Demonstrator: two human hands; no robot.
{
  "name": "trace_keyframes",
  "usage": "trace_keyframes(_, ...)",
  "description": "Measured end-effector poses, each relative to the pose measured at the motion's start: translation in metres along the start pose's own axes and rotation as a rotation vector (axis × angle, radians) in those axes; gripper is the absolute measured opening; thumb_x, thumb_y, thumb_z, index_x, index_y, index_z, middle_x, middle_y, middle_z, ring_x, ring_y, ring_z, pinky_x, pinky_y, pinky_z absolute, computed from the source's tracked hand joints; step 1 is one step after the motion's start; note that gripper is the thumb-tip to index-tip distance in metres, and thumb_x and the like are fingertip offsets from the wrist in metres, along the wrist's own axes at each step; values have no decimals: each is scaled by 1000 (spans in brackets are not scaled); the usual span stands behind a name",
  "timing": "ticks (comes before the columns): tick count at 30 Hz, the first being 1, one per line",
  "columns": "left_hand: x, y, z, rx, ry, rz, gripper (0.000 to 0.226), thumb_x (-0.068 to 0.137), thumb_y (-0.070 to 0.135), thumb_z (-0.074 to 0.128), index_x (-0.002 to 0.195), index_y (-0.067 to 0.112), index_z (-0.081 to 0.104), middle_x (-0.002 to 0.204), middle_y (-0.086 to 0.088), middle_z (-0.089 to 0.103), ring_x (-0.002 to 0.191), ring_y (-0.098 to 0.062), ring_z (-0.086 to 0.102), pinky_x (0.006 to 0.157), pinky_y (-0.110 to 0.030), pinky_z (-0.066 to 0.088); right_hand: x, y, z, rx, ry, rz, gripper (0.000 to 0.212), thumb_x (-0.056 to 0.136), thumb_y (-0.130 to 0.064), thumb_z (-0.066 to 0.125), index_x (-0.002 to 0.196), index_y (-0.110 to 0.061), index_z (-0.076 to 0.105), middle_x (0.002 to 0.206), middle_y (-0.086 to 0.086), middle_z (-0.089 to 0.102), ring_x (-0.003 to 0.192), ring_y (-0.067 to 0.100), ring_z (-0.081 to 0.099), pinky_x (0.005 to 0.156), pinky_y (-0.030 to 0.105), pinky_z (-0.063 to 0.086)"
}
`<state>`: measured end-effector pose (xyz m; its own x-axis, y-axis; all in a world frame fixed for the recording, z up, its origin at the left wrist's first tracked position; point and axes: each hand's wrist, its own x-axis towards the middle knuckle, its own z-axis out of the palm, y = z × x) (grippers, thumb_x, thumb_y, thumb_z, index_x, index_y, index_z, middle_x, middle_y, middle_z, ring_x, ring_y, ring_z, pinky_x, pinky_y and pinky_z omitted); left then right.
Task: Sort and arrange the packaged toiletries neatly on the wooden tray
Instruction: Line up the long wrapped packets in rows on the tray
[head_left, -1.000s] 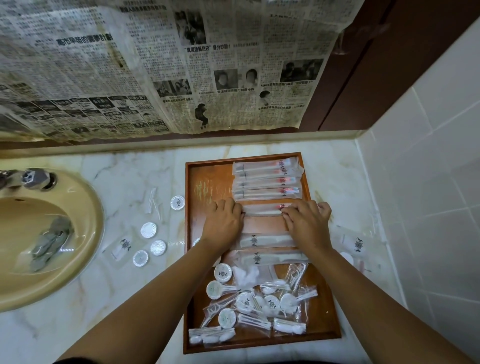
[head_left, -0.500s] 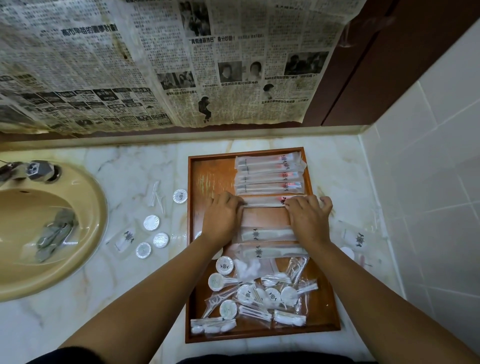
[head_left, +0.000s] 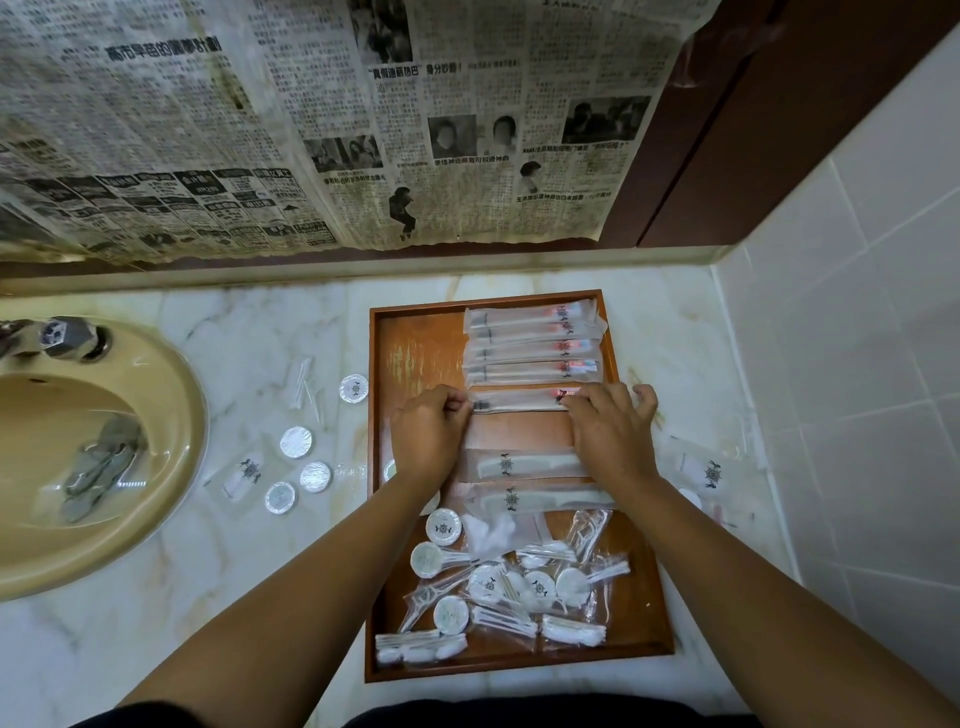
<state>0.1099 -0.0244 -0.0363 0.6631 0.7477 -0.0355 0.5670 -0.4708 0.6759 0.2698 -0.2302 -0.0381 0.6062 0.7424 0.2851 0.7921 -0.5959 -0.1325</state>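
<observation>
The wooden tray (head_left: 421, 348) lies on the marble counter. Several toothbrush packets (head_left: 530, 340) sit in a row at its far right. Just below them lies one more toothbrush packet (head_left: 519, 401); my left hand (head_left: 428, 434) pinches its left end and my right hand (head_left: 610, 431) holds its right end with curled fingers. Two comb packets (head_left: 524, 464) lie nearer to me, partly under my wrists. A loose heap of round caps, cotton swabs and floss picks in clear wrappers (head_left: 509, 587) fills the near half of the tray.
Left of the tray, round foil packets (head_left: 296, 442), a small sachet (head_left: 244, 475) and a clear swab wrapper (head_left: 306, 387) lie on the counter. A beige sink (head_left: 171, 415) with a tap (head_left: 62, 338) is at far left. More sachets (head_left: 709, 470) lie right of the tray by the tiled wall.
Both hands have slid the toothbrush packet farther up the tray towards the row of packets, opening a gap of bare wood above the combs.
</observation>
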Motion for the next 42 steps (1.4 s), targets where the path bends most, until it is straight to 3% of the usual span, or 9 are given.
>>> trace_keyframes(7, -2, -6, 0, -15, -29, 33, 7, 90, 36, 72, 95, 31, 73, 87, 15, 72, 80, -7, 66, 80, -49, 56, 3, 8, -3, -1, -2, 22, 12, 84, -18, 81, 96, -18, 79, 103, 6, 68, 104, 32, 59, 102, 53, 29)
trace_keyframes(13, -5, 6, -4, -325, -41, -147, 15, 87, 22, 80, 96, 20, 69, 83, 11, 73, 78, -5, 69, 74, -28, 57, 3, 9, 0, -6, -41, 26, 12, 89, -15, 74, 100, -18, 76, 110, 5, 69, 108, 32, 60, 104, 53, 27)
trace_keyframes(15, -7, 8, -5, -344, -52, -187, 16, 87, 18, 80, 94, 21, 65, 82, 9, 71, 76, -4, 67, 72, -27, 56, 2, 11, 2, 18, -4, 29, 9, 94, -19, 68, 98, -18, 76, 107, 3, 70, 105, 31, 60, 104, 52, 28)
trace_keyframes(19, -9, 0, -1, -148, -45, -99, 21, 87, 23, 78, 89, 36, 61, 77, 16, 69, 76, -4, 65, 87, -45, 53, 4, 14, 1, 31, 6, 28, 4, 93, -20, 74, 96, -17, 75, 101, 3, 72, 102, 29, 61, 105, 53, 29)
trace_keyframes(22, -9, 5, -4, 161, 26, 110, 6, 89, 33, 75, 93, 33, 71, 83, 14, 71, 83, -14, 62, 83, -36, 33, 6, 16, 0, 12, -19, 5, 6, 92, -19, 74, 97, -20, 76, 105, 1, 70, 108, 28, 59, 107, 54, 27)
trace_keyframes(24, -5, 8, -6, 294, 25, 285, 8, 91, 34, 73, 98, 32, 77, 91, 10, 71, 88, -18, 60, 77, -34, 24, 5, 17, 0, -13, -25, -10, 11, 90, -19, 74, 101, -20, 75, 109, 2, 69, 109, 28, 59, 108, 55, 27)
trace_keyframes(30, 6, 5, -10, 498, 50, 562, 14, 94, 35, 70, 98, 27, 81, 91, 1, 71, 84, -28, 58, 79, -39, 33, 2, 17, -2, 22, -4, 12, 16, 89, -20, 78, 104, -20, 76, 109, 1, 73, 108, 27, 61, 109, 54, 26)
trace_keyframes(36, 13, 16, -11, 576, -7, 557, 20, 93, 35, 64, 87, 24, 80, 87, 0, 67, 80, -28, 55, 81, -42, 37, 4, 26, -13, -16, 1, 94, 9, 87, -29, 78, 94, -21, 79, 101, 0, 72, 104, 26, 59, 105, 54, 27)
trace_keyframes(42, 11, 16, -8, 556, -20, 539, 18, 91, 32, 69, 84, 20, 80, 89, -2, 69, 81, -30, 58, 82, -44, 38, -2, 33, -16, -37, -9, -19, 10, 89, -29, 73, 89, -22, 80, 106, -4, 74, 105, 25, 60, 103, 56, 28)
